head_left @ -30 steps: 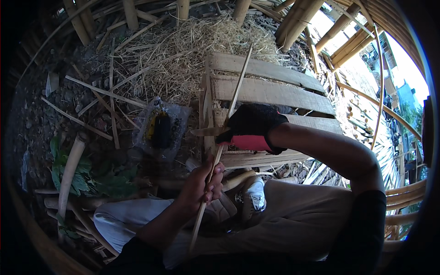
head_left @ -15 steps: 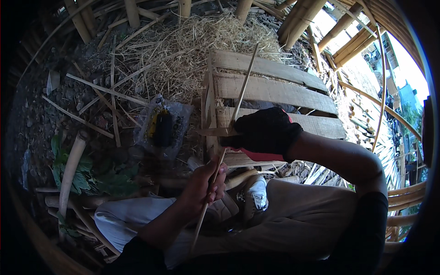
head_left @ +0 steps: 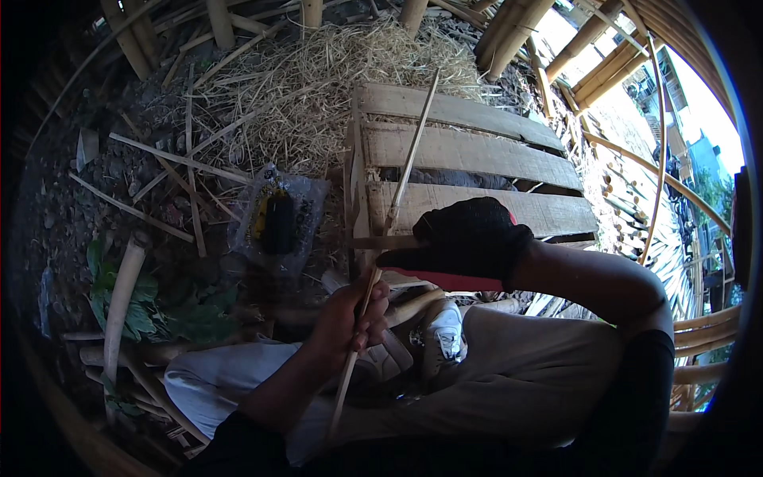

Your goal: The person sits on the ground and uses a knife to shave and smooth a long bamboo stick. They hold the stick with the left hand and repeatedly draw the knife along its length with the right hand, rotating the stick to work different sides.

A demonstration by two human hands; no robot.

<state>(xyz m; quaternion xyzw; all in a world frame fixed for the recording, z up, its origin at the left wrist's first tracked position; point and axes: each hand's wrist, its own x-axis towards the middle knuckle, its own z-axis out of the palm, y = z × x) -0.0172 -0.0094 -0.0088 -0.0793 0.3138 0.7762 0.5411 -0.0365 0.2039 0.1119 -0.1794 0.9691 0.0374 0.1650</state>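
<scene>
A long, thin bamboo strip (head_left: 413,151) runs slantwise from above the slatted wooden crate down toward my lap. My bare left hand (head_left: 350,314) is closed around its lower part. My right hand (head_left: 469,238), in a black and red glove, grips a knife (head_left: 383,242) whose handle is hidden in the fist. The blade points left and lies across the strip, just beyond my left hand. My right thumb stretches along below the blade, close to the strip.
The wooden crate (head_left: 469,151) stands in front of me. Fine shavings (head_left: 318,87) heap behind it. To its left lie a clear plastic bag (head_left: 278,215) with a black and yellow thing inside, loose strips (head_left: 179,157) and green leaves (head_left: 143,302). A thick bamboo pole (head_left: 125,294) leans at left.
My right hand and the knife have come a little nearer to me along the strip, toward my left hand. My left hand keeps its hold. The whole view has shifted slightly.
</scene>
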